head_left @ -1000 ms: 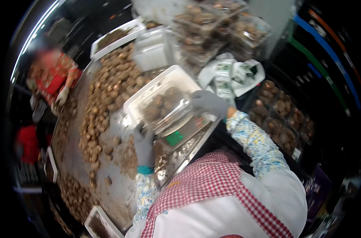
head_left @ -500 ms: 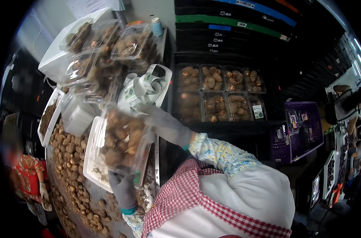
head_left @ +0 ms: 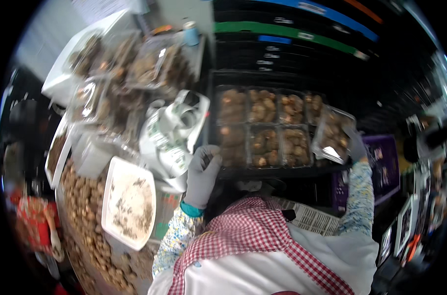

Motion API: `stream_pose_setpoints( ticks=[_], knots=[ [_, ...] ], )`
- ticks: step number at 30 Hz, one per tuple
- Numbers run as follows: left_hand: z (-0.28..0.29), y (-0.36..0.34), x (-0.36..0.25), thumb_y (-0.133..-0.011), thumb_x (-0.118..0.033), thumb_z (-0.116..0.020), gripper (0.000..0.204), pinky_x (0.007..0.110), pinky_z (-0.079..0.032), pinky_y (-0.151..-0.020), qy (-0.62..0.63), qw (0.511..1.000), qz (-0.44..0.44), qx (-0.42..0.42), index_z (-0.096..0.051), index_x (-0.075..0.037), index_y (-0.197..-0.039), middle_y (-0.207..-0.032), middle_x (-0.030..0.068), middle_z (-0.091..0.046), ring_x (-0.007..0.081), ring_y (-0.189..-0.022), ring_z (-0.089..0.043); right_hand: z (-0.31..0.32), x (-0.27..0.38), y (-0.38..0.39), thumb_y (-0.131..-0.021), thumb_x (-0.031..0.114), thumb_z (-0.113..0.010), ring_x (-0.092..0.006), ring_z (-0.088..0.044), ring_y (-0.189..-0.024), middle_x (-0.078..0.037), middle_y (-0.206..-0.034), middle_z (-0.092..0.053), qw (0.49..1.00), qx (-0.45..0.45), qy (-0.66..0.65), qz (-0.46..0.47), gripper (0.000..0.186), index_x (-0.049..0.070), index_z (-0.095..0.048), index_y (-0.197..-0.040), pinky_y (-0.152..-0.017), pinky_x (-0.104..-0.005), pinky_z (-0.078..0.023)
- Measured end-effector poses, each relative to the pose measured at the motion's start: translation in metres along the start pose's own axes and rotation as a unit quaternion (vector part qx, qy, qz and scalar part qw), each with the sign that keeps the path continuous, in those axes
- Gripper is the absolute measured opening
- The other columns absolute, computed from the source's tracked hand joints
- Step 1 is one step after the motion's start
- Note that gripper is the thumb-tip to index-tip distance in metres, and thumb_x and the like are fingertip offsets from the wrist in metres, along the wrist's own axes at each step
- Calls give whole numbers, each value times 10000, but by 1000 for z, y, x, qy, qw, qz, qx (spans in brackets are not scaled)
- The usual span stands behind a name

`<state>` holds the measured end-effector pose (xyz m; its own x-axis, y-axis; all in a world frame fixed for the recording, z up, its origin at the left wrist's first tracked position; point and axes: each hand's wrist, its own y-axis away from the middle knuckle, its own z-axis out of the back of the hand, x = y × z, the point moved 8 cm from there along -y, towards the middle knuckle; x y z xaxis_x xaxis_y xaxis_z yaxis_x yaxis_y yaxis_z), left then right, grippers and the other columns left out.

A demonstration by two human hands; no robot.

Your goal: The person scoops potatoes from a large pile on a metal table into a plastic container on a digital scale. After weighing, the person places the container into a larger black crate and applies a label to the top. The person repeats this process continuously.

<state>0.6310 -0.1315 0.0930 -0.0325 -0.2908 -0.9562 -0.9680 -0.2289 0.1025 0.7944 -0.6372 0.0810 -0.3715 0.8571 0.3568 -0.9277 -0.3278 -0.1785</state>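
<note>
My right hand (head_left: 357,146), in a grey glove, grips the right side of a clear plastic box of brown tubers (head_left: 334,132). The box is tilted over the right end of a black crate (head_left: 287,173). Inside the crate stand similar filled boxes (head_left: 265,146) in two rows. By the crate's left front corner is my left hand (head_left: 202,177), also gloved, its fingers curled closed. Whatever they may hold is too blurred to make out. Beside it lies a curling strip of printed white labels (head_left: 176,132). A white tray (head_left: 153,196) with dirt in it rests further left.
Filled clear boxes (head_left: 152,69) are stacked at the back left. Loose tubers (head_left: 83,196) cover the table's left side. Stacked black crates (head_left: 243,54) rise behind, and a purple crate (head_left: 385,167) stands at right. Another person (head_left: 36,216) is at far left.
The filled box has moved from above the white tray to the crate's right end, now in my right hand only. My left hand has let go of it and come to the crate's left corner.
</note>
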Motion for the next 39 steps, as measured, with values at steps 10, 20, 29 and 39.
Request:
stream_pose_setpoints(
  ticks=[10,20,29,39],
  knots=[
    [131,25,-5,-896,-43,-646,294,262,-513,-809,-112,913,-55,-387,-574,10,-1176,-1038,71,-627,132,-915,-604,-155,-128,4,-924,367,-676,-151,-589,-991,-36,-1099,-662,764,181,-518,-338,438,-9,-660,-1148,-925,-323,-457],
    [171,-36,0,-797,-158,-736,823,374,-458,-1030,-245,893,12,-378,-315,35,-1478,-1403,257,-470,326,-1281,-509,-72,206,-107,-939,170,-590,-292,-665,-1035,-166,-1122,-692,974,73,-205,70,274,27,-660,-1163,-911,-364,-509],
    [102,52,-36,-724,-88,-736,650,479,-402,-1045,-644,690,-186,-274,-510,-41,-1332,-1302,213,-538,384,-1271,-479,-104,378,-62,-917,102,-635,-218,-687,-901,-131,-1012,-714,888,236,-370,133,214,-9,-683,-1094,-795,-308,-527],
    [126,110,-91,-768,-175,-723,231,493,-373,-1022,-678,679,-200,-198,-657,-90,-972,-1165,86,-624,334,-1196,-518,-123,387,-104,-933,146,-632,-165,-669,-972,-111,-1139,-683,901,112,-409,91,355,-4,-610,-1253,-845,-289,-528]
  ],
)
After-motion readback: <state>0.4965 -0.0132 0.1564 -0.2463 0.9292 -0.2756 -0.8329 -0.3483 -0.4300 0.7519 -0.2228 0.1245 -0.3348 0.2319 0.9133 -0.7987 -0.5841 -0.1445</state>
